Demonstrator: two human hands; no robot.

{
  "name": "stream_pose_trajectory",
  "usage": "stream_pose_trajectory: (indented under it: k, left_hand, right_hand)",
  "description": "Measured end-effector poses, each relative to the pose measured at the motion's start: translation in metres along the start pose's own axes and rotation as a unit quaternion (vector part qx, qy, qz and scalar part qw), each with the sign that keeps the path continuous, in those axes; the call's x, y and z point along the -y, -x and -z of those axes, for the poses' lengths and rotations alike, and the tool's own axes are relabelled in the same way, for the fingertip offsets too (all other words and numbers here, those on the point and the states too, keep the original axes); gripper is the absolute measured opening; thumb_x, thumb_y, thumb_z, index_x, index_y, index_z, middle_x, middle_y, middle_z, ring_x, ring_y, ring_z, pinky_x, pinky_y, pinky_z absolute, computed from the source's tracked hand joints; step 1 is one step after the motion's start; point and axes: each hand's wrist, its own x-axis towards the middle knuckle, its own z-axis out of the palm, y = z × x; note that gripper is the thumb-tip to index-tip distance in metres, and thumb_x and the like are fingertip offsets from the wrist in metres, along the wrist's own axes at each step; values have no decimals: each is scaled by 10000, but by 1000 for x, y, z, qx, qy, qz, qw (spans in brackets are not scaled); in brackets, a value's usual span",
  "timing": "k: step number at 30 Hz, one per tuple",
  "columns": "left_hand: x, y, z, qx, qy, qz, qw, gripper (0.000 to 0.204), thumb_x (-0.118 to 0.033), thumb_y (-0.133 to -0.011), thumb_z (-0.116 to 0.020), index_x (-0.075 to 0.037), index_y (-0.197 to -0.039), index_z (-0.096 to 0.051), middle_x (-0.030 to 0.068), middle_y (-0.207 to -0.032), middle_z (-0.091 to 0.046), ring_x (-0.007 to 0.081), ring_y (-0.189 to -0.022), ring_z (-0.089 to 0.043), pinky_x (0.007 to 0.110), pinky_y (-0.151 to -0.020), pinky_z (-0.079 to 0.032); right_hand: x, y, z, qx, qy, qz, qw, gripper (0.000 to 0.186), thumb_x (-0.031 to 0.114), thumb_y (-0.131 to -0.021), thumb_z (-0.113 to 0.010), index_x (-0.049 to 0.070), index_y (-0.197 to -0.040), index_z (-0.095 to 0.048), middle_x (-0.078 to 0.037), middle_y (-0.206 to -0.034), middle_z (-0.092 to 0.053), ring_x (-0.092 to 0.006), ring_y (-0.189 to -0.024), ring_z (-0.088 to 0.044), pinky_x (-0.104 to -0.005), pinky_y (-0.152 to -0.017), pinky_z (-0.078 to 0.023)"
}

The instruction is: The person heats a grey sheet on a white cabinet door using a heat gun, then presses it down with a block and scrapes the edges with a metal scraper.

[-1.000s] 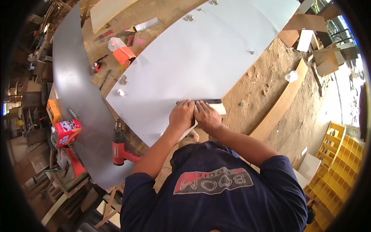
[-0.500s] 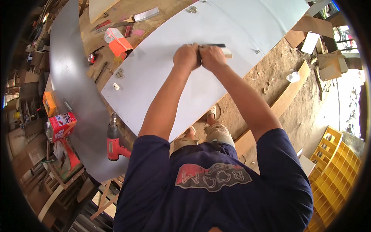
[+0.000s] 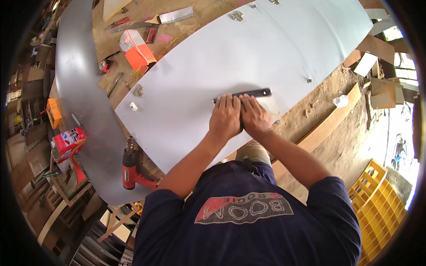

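Both of my hands press side by side on a flat tool with a black bar and handle and a pale plate [image 3: 271, 106], resting on the large pale grey panel [image 3: 191, 80]. My left hand [image 3: 225, 119] has its fingers bent over the black bar. My right hand [image 3: 254, 118] is closed over the tool beside it, fingertips on the same bar. The handle between them is mostly hidden. Small metal fittings [image 3: 237, 16] and a small white piece [image 3: 133, 106] lie on the panel.
A curved grey sheet [image 3: 77, 53] lies left, with a red heat gun [image 3: 132, 173], red can [image 3: 66, 144] and orange box [image 3: 54, 113]. An orange-white packet [image 3: 135, 51] and hand tools lie behind the panel. A wooden strip [image 3: 328, 124] and yellow rack [image 3: 370, 208] stand right.
My hands and the tool first moved forward across the panel away from my body, then came partly back toward me and shifted right, still together on the tool.
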Motion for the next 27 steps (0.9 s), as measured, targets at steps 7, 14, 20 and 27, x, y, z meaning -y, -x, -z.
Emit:
stream_pose_trajectory:
  k: [7,14,20,27]
  left_hand:
    - [33,-110,-4,-72,-23,45,996,272,-93,-830,-670,28,-1071,-631,260,-1105,-711,422,-1012,-705,463,-911,-582]
    - [62,-163,-8,-73,-63,97,991,276,-124,-820,-706,-11,-1056,-617,207,-1014,-713,385,-965,-717,447,-852,-596]
    - [89,-201,6,-121,-108,109,981,213,-129,-802,-700,-54,-976,-604,166,-910,-703,359,-883,-714,441,-773,-597]
    - [23,-152,11,36,-71,213,974,334,-180,-818,-739,-47,-1103,-626,188,-1052,-737,389,-1011,-718,501,-881,-590]
  right_hand:
    - [-79,-106,-8,-30,-11,48,998,327,78,-863,-660,-12,-1171,-727,-155,-1288,-692,-308,-1233,-659,-392,-1098,-548]
    - [-116,-170,-24,-42,-22,81,996,301,92,-882,-645,-9,-1152,-732,-160,-1274,-700,-291,-1217,-659,-385,-1109,-538]
    - [-123,-226,-23,-71,-10,100,992,122,105,-923,-621,68,-1003,-705,-84,-1086,-686,-269,-1117,-659,-385,-994,-575]
    - [-125,-169,24,149,-51,101,982,276,31,-853,-674,60,-1128,-677,-101,-1225,-657,-307,-1239,-609,-448,-992,-560]
